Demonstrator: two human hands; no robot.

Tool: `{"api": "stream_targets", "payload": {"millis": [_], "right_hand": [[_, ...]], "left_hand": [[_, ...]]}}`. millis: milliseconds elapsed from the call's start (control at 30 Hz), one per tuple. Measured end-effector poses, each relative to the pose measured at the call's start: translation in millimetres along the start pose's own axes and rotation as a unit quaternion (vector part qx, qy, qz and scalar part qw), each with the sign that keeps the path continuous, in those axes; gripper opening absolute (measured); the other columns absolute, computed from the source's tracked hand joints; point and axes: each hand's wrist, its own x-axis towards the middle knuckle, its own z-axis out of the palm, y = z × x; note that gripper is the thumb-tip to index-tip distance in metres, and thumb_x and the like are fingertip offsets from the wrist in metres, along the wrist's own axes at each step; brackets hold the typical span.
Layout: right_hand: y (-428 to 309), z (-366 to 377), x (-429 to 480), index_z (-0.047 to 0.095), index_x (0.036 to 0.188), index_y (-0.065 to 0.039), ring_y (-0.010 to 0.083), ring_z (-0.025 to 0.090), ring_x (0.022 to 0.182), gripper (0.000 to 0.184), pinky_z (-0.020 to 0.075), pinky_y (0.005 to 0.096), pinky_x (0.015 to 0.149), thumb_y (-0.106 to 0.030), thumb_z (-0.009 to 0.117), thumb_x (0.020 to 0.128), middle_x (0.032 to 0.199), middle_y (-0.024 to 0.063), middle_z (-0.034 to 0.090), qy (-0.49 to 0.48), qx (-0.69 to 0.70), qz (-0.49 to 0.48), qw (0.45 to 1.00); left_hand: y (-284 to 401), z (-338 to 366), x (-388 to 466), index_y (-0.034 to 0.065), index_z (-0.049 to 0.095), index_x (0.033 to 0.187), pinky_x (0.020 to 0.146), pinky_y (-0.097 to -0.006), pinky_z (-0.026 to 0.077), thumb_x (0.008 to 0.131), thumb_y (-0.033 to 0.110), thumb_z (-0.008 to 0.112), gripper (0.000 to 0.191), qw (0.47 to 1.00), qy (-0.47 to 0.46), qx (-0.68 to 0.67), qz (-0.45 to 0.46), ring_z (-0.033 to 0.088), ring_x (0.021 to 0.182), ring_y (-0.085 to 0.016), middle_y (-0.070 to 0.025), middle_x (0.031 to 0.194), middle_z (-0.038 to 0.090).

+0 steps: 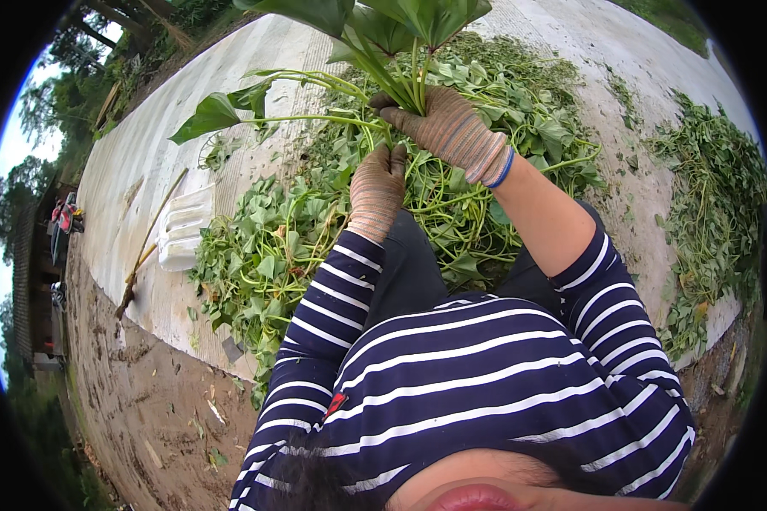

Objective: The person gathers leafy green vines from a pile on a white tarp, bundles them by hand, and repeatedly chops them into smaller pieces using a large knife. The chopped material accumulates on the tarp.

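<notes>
Both of my hands wear knitted work gloves with brownish palms and striped cuffs. My right hand (444, 124) is closed around a bunch of long green leaf stalks (390, 73), whose broad leaves (415, 22) spread at the top of the view. Just below and to the left, my left hand (380, 185) pinches a leafy green vine (319, 119) between thumb and fingers. That vine reaches out leftward to a drooping leaf. Beneath both hands lies a large heap of cut leafy vines (479, 217), spreading around my knees.
A translucent white plastic scoop (182, 230) and a stick (150, 246) lie on the concrete (243, 57) at left. More cut vines (716, 191) are piled at right. Muddy ground (172, 396) borders the concrete at lower left. A red motorcycle (67, 217) stands at far left.
</notes>
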Motion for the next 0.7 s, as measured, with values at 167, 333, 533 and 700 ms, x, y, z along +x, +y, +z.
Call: {"api": "stream_targets", "payload": {"millis": [167,333,533,700], "right_hand": [[-29,33,25,0.068,0.104,-0.004,0.035,0.073,0.089,0.018,0.0594,0.0446,0.076,-0.014,0.06,0.093,0.096,0.0185,0.074,-0.081,-0.409,-0.03,0.908],[-12,43,8,0.066,0.105,-0.004,0.0378,0.071,0.092,0.018,0.0576,0.0472,0.075,-0.011,0.062,0.089,0.097,0.0184,0.072,-0.072,-0.321,-0.063,0.942],[38,37,7,0.061,0.123,-0.007,0.0359,0.069,0.096,0.032,0.0554,0.0432,0.083,-0.021,0.062,0.093,0.099,0.0214,0.069,-0.034,-0.144,-0.013,0.989],[69,28,8,0.065,0.105,-0.004,0.0206,0.067,0.075,0.029,0.0537,0.0341,0.07,-0.032,0.059,0.103,0.082,0.0055,0.069,0.019,0.153,0.089,0.984]], "left_hand": [[11,19,-9,0.0029,0.067,0.115,0.083,-0.0443,0.054,0.098,0.025,0.059,0.029,0.974,-0.081,0.203,0.064,0.068,0.096,-0.036,-0.017,0.1,0.072],[-43,26,4,0.0072,0.064,0.126,0.099,-0.0408,0.05,0.097,0.021,0.059,0.033,0.859,-0.128,0.406,0.285,0.063,0.118,-0.031,-0.0139,0.127,0.067],[-84,10,53,0.0069,0.055,0.136,0.112,-0.0376,0.042,0.099,0.025,0.061,0.042,0.706,-0.188,-0.678,-0.076,0.055,0.127,-0.029,-0.0137,0.133,0.06],[-44,-2,68,0.0048,0.049,0.138,0.108,-0.0381,0.043,0.103,0.029,0.054,0.043,0.811,-0.244,-0.532,0.02,0.055,0.12,-0.022,-0.0078,0.124,0.06]]}}
